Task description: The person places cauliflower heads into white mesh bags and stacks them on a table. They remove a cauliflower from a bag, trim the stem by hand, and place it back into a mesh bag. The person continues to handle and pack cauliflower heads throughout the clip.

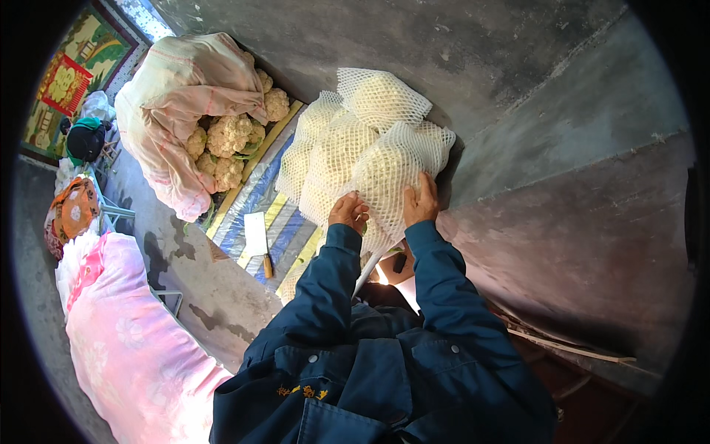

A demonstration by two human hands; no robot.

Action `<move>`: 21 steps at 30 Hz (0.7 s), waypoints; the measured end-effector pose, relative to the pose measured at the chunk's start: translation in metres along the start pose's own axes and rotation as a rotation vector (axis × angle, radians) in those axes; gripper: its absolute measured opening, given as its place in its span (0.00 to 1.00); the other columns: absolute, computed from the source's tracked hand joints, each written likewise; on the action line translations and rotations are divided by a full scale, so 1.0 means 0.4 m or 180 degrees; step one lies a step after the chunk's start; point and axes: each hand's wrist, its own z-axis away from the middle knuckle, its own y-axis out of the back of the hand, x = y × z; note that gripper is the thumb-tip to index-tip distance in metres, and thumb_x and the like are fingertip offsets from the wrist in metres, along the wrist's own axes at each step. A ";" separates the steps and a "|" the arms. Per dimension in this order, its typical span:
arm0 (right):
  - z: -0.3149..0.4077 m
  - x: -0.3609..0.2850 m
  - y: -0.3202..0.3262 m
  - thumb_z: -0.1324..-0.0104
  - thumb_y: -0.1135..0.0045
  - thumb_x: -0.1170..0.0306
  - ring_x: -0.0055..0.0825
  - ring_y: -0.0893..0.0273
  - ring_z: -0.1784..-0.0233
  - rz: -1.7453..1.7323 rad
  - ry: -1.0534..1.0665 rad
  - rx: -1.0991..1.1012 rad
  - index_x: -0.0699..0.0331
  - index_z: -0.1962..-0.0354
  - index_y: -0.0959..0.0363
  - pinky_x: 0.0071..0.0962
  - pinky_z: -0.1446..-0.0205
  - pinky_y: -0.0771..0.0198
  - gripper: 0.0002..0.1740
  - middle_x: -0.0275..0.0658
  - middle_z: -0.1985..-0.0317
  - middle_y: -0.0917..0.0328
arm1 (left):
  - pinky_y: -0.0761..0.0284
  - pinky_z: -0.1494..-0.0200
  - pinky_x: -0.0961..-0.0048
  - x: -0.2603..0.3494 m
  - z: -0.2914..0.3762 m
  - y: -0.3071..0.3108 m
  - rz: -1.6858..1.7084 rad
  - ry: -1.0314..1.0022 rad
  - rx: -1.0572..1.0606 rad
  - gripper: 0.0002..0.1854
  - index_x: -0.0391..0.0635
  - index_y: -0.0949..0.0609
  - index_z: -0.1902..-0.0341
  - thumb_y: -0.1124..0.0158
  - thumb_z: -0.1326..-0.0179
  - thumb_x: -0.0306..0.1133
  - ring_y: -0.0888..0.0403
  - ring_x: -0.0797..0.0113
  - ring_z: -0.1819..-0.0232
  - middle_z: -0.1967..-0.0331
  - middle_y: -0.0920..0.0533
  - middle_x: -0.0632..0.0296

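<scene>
Several cauliflowers in white foam netting are piled before me against the wall. My right hand lies against the near right side of the closest net-wrapped cauliflower, thumb and fingers apart. At the lower left edge of that same netting is my left hand, its fingers curled; whether they pinch the net cannot be made out. Another wrapped cauliflower sits just left of it, and one more wrapped cauliflower rests at the back of the pile. Loose netting hangs down between my forearms.
Bare cauliflowers lie at the upper left, partly under a pale cloth. A cleaver with a wooden handle rests on the striped plastic sheet. Pink fabric covers something at left. A concrete wall borders the right.
</scene>
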 end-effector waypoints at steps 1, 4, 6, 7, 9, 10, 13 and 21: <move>-0.001 -0.001 -0.001 0.42 0.41 0.69 0.58 0.30 0.42 0.0016 -0.0005 -0.0006 0.72 0.47 0.29 0.45 0.37 0.33 0.26 0.60 0.44 0.29 | 0.26 0.75 0.71 -0.005 -0.008 0.005 0.0167 0.0077 -0.0143 0.13 0.47 0.21 0.60 0.30 0.41 0.40 0.21 0.68 0.76 0.74 0.20 0.63; -0.003 -0.003 -0.001 0.42 0.41 0.69 0.58 0.30 0.41 0.0051 0.0015 -0.0026 0.72 0.47 0.29 0.45 0.37 0.33 0.26 0.60 0.43 0.29 | 0.29 0.79 0.70 -0.006 -0.016 -0.001 0.0183 0.0362 -0.0356 0.15 0.45 0.21 0.62 0.30 0.41 0.43 0.23 0.67 0.79 0.77 0.22 0.63; -0.003 0.000 0.000 0.42 0.41 0.69 0.58 0.30 0.41 0.0071 0.0021 -0.0040 0.71 0.47 0.29 0.45 0.36 0.33 0.26 0.60 0.43 0.29 | 0.35 0.82 0.71 -0.002 -0.012 -0.023 0.0104 0.0626 -0.0347 0.16 0.45 0.22 0.63 0.31 0.41 0.44 0.28 0.67 0.83 0.80 0.24 0.63; -0.003 0.002 -0.001 0.42 0.41 0.69 0.58 0.30 0.41 0.0084 0.0013 -0.0046 0.71 0.47 0.29 0.45 0.36 0.34 0.26 0.60 0.43 0.29 | 0.36 0.82 0.73 0.007 -0.008 -0.036 -0.0102 0.0640 -0.0454 0.15 0.45 0.22 0.64 0.31 0.41 0.43 0.29 0.68 0.84 0.81 0.25 0.64; -0.004 0.002 0.000 0.43 0.41 0.69 0.57 0.31 0.40 0.0093 -0.0015 -0.0071 0.71 0.47 0.29 0.45 0.36 0.34 0.26 0.60 0.43 0.30 | 0.38 0.83 0.75 0.024 0.000 -0.054 -0.0509 0.0663 -0.0660 0.14 0.45 0.21 0.65 0.30 0.41 0.43 0.31 0.69 0.85 0.82 0.26 0.65; -0.005 0.000 0.002 0.43 0.41 0.69 0.57 0.31 0.40 0.0090 -0.0036 -0.0090 0.71 0.47 0.29 0.45 0.36 0.34 0.26 0.60 0.43 0.30 | 0.38 0.83 0.75 0.024 -0.003 -0.050 -0.0589 0.0561 -0.0645 0.13 0.46 0.21 0.66 0.31 0.41 0.42 0.30 0.70 0.85 0.81 0.25 0.65; -0.005 0.003 0.005 0.43 0.40 0.68 0.57 0.31 0.40 0.0044 -0.0047 -0.0113 0.72 0.46 0.29 0.45 0.36 0.35 0.27 0.59 0.43 0.30 | 0.36 0.84 0.75 0.020 -0.020 -0.031 -0.0849 0.0158 -0.0567 0.11 0.47 0.19 0.67 0.32 0.40 0.40 0.28 0.73 0.83 0.78 0.22 0.67; 0.016 -0.165 0.063 0.58 0.26 0.65 0.53 0.37 0.35 0.0191 0.1464 -0.0534 0.67 0.46 0.29 0.51 0.34 0.41 0.40 0.50 0.40 0.33 | 0.30 0.73 0.78 0.017 -0.015 -0.003 -0.1240 -0.0554 -0.0432 0.10 0.45 0.16 0.61 0.32 0.40 0.37 0.24 0.76 0.74 0.71 0.17 0.66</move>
